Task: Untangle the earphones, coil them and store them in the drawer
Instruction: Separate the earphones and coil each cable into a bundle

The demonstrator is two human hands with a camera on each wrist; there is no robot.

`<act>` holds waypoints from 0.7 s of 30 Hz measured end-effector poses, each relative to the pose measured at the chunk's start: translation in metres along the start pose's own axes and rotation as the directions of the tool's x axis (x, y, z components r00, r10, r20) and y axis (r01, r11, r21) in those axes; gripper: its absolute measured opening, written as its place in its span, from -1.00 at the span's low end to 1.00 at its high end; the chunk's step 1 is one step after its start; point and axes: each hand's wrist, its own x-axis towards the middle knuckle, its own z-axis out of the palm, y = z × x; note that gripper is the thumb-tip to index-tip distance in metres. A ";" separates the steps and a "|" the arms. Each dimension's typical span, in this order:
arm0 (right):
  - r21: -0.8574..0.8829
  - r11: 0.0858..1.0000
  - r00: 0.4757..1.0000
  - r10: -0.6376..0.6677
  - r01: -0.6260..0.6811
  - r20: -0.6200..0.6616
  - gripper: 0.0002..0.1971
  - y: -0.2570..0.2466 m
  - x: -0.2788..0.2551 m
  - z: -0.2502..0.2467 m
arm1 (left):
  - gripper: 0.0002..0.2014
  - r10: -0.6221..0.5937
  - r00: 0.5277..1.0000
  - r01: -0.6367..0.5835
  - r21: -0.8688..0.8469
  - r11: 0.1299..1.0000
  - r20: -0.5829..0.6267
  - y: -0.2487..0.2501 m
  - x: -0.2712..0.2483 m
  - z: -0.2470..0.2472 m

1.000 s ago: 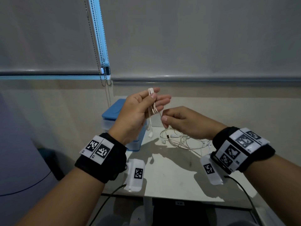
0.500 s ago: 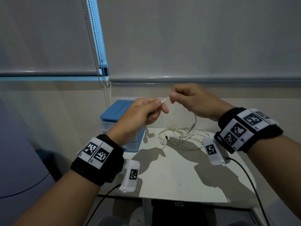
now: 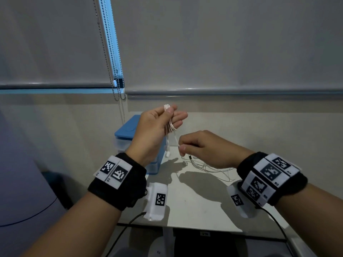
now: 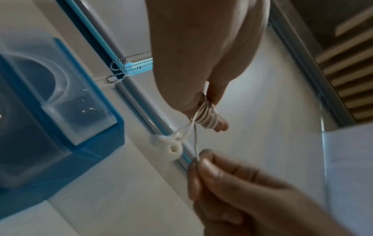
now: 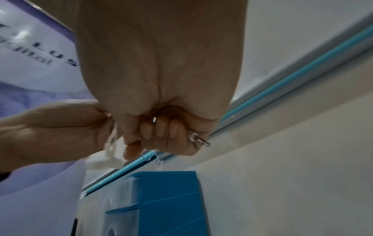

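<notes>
**Earphone cable half wound, slack still on the tabletop**

A person's left hand [image 3: 157,127], raised above the white tabletop [image 3: 194,201], carries several turns of thin white earphone cable [image 4: 206,118] wrapped round its extended fingers [image 3: 178,117], thumb pressed against the top of the bundle. The right hand [image 3: 204,147], fingers curled into a pinch, holds the free strand just below and beside it. Two white earbuds [image 4: 171,145] dangle under the coil. The rest of the cable lies in a loose heap [image 3: 209,166] on the tabletop, under the right hand. A blue plastic drawer unit with clear fronts [image 3: 128,134] stands at the tabletop's left rear corner, its drawers apparently closed.

The risk from here looks twofold: the heap may snag on itself as slack is drawn up, and a sharp pull could drag turns off the fingertips, undoing the coil. The swinging earbuds could also catch a passing loop.

The wound bundle's long axis runs near vertical in the head view, its looped top upward and earbuds hanging down; the held strand runs from it down toward the right hand.
</notes>
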 end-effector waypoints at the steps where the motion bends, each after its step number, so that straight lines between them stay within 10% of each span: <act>1: -0.039 0.999 1.000 -0.017 0.018 0.027 -0.75 -0.006 0.000 -0.002 | -0.75 0.004 1.000 -0.002 0.093 0.996 -0.016 -0.002 0.001 0.001; 10: -0.290 0.954 0.987 -0.117 0.081 -0.109 -0.80 -0.021 0.009 -0.054 | -0.60 -0.171 0.972 0.051 0.566 0.823 0.161 0.001 -0.002 0.005; 16: -0.538 0.838 0.915 -0.286 0.095 -0.285 -0.84 -0.005 0.012 -0.050 | -0.61 -0.232 0.949 0.138 0.381 0.914 0.215 0.002 0.001 0.003; 21: -0.372 0.919 0.856 -0.293 0.129 -0.426 -0.87 0.000 0.017 -0.032 | -0.58 -0.271 0.936 0.240 0.155 0.958 0.225 0.001 0.002 0.002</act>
